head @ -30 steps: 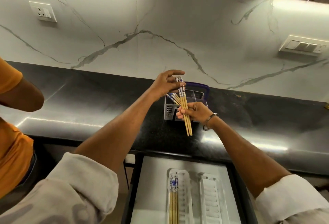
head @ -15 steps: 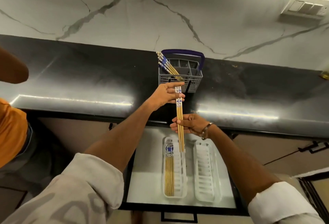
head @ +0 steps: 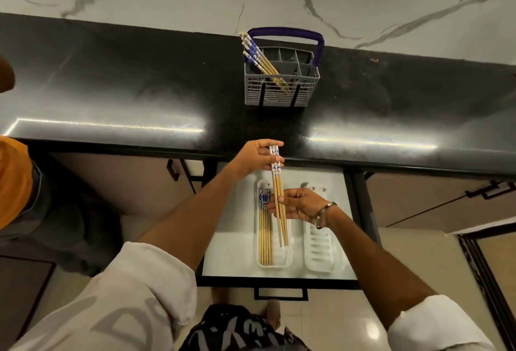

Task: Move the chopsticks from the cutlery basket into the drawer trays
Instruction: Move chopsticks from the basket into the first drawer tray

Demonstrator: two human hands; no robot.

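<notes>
A small bundle of wooden chopsticks with blue-and-white tops [head: 281,227] hangs lengthwise over the left white tray [head: 287,255] in the open drawer. My left hand [head: 255,156] pinches its patterned top end, and my right hand [head: 300,205] grips the shafts near the middle. Several chopsticks [head: 264,236] lie along the left side of that tray. The right white tray [head: 321,250] holds none. Behind, on the black counter, the grey cutlery basket [head: 282,88] with a blue handle holds several more chopsticks [head: 258,57], leaning to the left.
The open drawer [head: 229,250] has a white liner and a dark front rim with a handle. The black counter [head: 111,93] runs across, with a marble wall behind. A person in an orange top [head: 14,183] stands at the far left. My feet are below the drawer.
Both hands have carried the chopstick bundle away from the basket, past the counter's front edge, down over the left tray. The view has tilted down toward the drawer.
</notes>
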